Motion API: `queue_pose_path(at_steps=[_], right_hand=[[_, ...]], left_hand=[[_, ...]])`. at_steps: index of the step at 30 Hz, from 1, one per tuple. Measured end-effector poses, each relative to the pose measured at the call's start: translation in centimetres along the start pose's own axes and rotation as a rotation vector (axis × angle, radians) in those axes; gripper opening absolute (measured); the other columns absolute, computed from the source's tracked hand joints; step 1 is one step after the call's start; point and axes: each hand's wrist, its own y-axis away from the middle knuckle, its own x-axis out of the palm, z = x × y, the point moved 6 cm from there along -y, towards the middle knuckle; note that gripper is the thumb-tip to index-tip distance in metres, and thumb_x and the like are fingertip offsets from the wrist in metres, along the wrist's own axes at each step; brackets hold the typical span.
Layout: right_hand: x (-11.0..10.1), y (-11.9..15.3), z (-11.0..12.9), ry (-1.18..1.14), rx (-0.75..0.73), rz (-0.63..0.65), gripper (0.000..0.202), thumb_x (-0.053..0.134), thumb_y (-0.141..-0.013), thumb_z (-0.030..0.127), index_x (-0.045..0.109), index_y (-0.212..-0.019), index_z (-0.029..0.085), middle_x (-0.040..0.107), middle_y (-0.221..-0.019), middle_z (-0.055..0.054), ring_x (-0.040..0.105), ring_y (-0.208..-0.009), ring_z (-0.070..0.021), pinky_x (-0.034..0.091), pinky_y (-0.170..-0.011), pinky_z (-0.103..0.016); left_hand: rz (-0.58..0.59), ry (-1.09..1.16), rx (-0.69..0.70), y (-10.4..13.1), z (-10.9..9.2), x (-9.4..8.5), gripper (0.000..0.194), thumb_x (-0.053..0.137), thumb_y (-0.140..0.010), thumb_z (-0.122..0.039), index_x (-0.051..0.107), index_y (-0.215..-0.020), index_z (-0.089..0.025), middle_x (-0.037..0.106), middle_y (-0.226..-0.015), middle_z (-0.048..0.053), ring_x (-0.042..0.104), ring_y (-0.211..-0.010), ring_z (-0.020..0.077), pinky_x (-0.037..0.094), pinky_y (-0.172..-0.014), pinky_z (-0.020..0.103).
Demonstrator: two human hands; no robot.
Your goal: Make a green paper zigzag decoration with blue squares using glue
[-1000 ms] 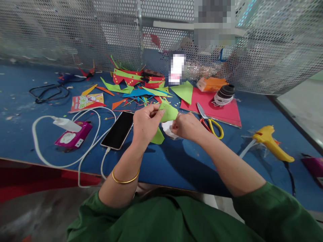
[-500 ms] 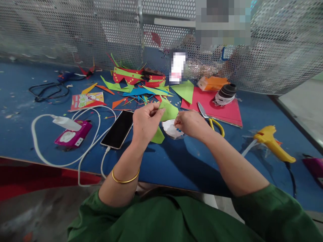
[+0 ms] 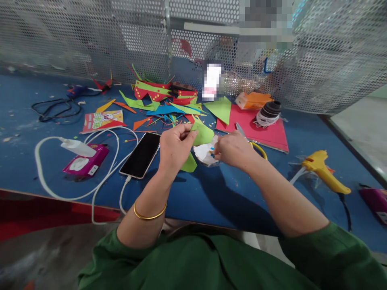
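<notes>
Two hands worked above the blue table (image 3: 186, 201): the left hand (image 3: 175, 147) had a green paper piece (image 3: 204, 135) clamped between thumb and fingers, raised just beside a white dish (image 3: 202, 153), while the right hand (image 3: 232, 150) dipped bent fingers to the dish, by some small blue bits (image 3: 212, 152) (whether they pinched one, I could not tell). The step in hand seemed to be picking out a bit; the next move, I judged, called for a light, sure pinch and a steady left hand.
</notes>
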Motion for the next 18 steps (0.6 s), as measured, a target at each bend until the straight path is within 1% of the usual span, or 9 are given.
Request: queue_pose_path(at_steps=[6, 12, 18], right_hand=[[0.35, -0.76, 0.79, 0.022, -0.012, -0.018, 0.019, 0.06, -0.082, 0.012, 0.079, -0.083, 0.014, 0.076, -0.081, -0.014, 0.066, -0.075, -0.0245, 0.027, -0.071, -0.036], [0.37, -0.7, 0.7, 0.018, -0.025, -0.016, 0.019, 0.06, -0.081, 0.01, 0.078, -0.081, 0.014, 0.076, -0.077, -0.012, 0.064, -0.073, -0.023, 0.025, -0.07, -0.035], [0.56, -0.55, 0.55, -0.003, -0.018, -0.043, 0.021, 0.057, -0.083, 0.01, 0.078, -0.08, 0.013, 0.075, -0.077, -0.013, 0.063, -0.072, -0.0214, 0.025, -0.069, -0.035]], left_hand=[[0.009, -0.007, -0.028, 0.04, 0.22, 0.01, 0.016, 0.069, -0.081, -0.028, 0.078, -0.089, -0.018, 0.075, -0.073, 0.001, 0.064, -0.065, 0.0142, 0.048, -0.063, 0.025], [0.003, 0.003, -0.042, 0.02, 0.33, 0.04, 0.018, 0.07, -0.08, -0.028, 0.078, -0.092, -0.017, 0.077, -0.077, 0.002, 0.067, -0.069, 0.0157, 0.05, -0.067, 0.027], [0.005, -0.007, -0.028, -0.01, 0.38, 0.02, 0.017, 0.07, -0.08, -0.028, 0.078, -0.09, -0.017, 0.076, -0.074, 0.001, 0.066, -0.067, 0.0148, 0.049, -0.065, 0.027]])
